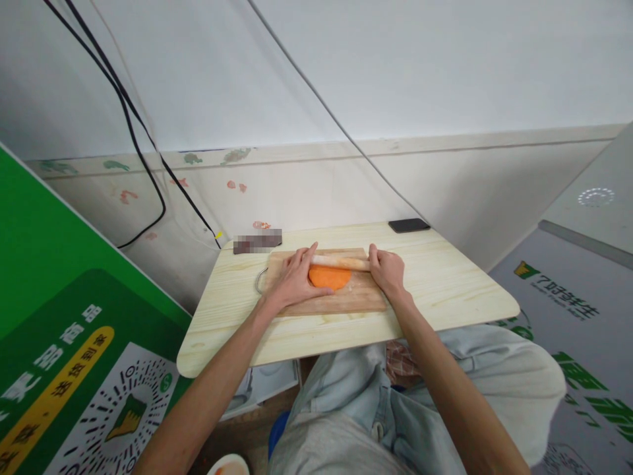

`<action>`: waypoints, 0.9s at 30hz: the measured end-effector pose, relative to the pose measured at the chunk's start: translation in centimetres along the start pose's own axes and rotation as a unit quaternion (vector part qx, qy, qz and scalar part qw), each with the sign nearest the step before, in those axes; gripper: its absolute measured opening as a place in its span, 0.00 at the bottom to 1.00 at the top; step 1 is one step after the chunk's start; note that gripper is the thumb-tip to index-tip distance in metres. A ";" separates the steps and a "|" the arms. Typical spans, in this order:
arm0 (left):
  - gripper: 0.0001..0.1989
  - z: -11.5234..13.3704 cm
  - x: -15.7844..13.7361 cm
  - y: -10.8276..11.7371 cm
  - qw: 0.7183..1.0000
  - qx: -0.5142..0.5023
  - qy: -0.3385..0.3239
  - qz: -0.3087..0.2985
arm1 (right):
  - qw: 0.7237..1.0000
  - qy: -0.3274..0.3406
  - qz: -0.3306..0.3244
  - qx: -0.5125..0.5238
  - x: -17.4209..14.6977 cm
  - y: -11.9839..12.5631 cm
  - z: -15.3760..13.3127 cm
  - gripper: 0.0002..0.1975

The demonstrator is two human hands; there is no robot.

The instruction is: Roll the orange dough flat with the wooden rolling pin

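Observation:
A flat orange dough round (330,278) lies on a wooden cutting board (341,303). Across its far edge rests a pale, floury rolling pin (341,262). My right hand (388,269) is closed around the pin's right end. My left hand (298,278) lies at the left side of the dough, thumb stretched along its near edge and fingers reaching toward the pin's left end. Whether those fingers touch the pin I cannot tell. The dough's left edge is partly hidden by this hand.
The board sits on a light wood table (459,297) against the wall. A black phone (409,225) lies at the back right, a blurred-out dark item (257,241) at the back left. Cables hang along the wall. Below left stands a white bowl (229,466); a green panel (30,244) flanks the left.

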State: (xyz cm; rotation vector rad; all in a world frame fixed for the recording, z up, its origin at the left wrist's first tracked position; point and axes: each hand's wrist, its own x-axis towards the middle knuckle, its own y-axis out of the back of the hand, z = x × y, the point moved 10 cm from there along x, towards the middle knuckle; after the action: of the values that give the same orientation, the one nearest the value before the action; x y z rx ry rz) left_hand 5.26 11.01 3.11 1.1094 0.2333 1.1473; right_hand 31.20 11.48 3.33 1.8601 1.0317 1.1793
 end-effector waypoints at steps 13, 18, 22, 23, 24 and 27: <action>0.61 -0.1 0.1 0.7 0.995 -0.100 -0.020 0.011 | 1.000 0.011 0.005 0.015 -0.1 0.0 -0.2 0.37; 0.55 -0.3 0.2 0.7 0.993 -0.112 -0.026 0.018 | 1.000 0.017 0.007 0.020 -0.2 0.0 -0.3 0.37; 0.56 -0.3 0.1 0.7 0.993 -0.111 -0.035 0.015 | 0.999 0.026 0.007 0.022 -0.3 0.0 -0.6 0.37; 0.57 -0.3 0.1 0.6 0.993 -0.110 -0.033 0.013 | 0.999 0.027 0.008 0.022 -0.3 0.0 -0.6 0.36; 0.58 -0.4 0.1 0.5 0.994 -0.109 -0.029 0.011 | 0.999 0.027 0.010 0.021 -0.3 0.0 -0.7 0.36; 0.60 -0.8 0.1 0.2 0.995 -0.099 -0.010 0.002 | 0.999 0.028 0.014 0.020 -0.3 0.1 -0.7 0.36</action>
State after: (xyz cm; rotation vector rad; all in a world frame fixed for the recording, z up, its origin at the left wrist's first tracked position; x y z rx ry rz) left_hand 4.67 11.56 2.92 0.9448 0.0990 1.1372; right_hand 30.51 11.22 3.55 1.8869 1.0702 1.2419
